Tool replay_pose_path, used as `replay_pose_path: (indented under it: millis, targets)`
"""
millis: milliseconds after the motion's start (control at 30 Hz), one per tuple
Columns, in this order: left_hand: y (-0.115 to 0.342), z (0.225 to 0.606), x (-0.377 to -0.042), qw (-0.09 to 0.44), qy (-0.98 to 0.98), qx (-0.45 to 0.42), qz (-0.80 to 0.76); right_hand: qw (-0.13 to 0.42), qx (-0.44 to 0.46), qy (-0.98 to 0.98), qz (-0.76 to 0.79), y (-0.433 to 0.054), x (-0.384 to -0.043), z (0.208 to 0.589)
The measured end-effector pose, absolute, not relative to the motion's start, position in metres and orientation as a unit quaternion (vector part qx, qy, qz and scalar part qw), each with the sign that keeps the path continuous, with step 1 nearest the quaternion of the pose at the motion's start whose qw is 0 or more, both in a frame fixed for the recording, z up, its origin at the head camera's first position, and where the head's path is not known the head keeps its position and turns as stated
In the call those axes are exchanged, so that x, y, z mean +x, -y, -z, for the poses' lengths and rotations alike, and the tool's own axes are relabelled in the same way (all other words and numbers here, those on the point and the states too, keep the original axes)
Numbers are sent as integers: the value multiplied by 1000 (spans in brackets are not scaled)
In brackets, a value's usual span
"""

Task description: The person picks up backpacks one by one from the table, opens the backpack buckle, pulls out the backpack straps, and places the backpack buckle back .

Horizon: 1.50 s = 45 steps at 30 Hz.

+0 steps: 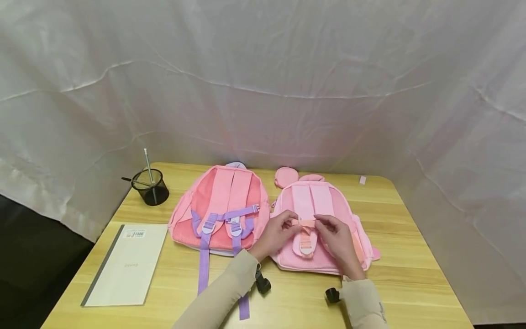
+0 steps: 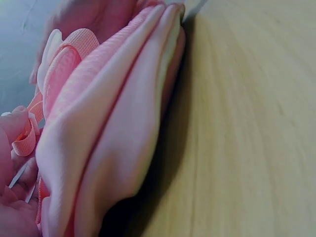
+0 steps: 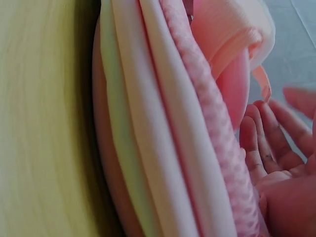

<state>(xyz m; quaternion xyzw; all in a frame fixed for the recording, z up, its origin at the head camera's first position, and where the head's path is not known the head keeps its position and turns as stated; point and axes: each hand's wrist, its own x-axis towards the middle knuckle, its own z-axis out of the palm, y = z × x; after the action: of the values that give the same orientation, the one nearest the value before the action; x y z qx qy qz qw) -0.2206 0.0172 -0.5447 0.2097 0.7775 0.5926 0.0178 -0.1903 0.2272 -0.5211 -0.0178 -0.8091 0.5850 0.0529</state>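
Observation:
A light pink backpack (image 1: 328, 265) lies on the table with its back panel and shoulder straps facing up. Across the lower part of those straps, an orange webbing strap (image 1: 306, 223) runs between my two hands. My left hand (image 1: 277, 234) pinches its left end; in the left wrist view the webbing loops (image 2: 24, 146) at the fingers. At the other end, my right hand (image 1: 339, 238) holds the strap between thumb and fingers. In the right wrist view, the strap end (image 3: 263, 84) meets the fingertips. An orange adjuster strap with a pale buckle (image 1: 306, 250) hangs below.
Left of it lies a coral backpack (image 1: 197, 192) with purple straps (image 1: 204, 265) trailing toward the front. A white notebook (image 1: 127, 269) and a black mesh pen cup (image 1: 155, 194) are at the left. A small pale tag (image 1: 362, 180) lies at the back right of the table (image 1: 411, 274).

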Motion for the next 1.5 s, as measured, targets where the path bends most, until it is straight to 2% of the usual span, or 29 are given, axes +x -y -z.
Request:
replay_pose_path:
  millis: [267,433,667,1200,1500]
  targets:
    - [-17,548,-225,29,-763,190,-618,39,36,822,-566,-226,-187,525]
    - [-17,546,-225,29,-766,188,-615,69,79,838,-536,-218,-187,529]
    - [-18,545,-225,27,-772,185,-607,90,69,855,-506,-211,-190,529]
    - [-19,546,-223,25,-765,191,-615,45,51,851,-520,-216,-188,519]
    - [-17,546,-221,19,-762,192,-619,32,57,836,-544,-225,-191,526]
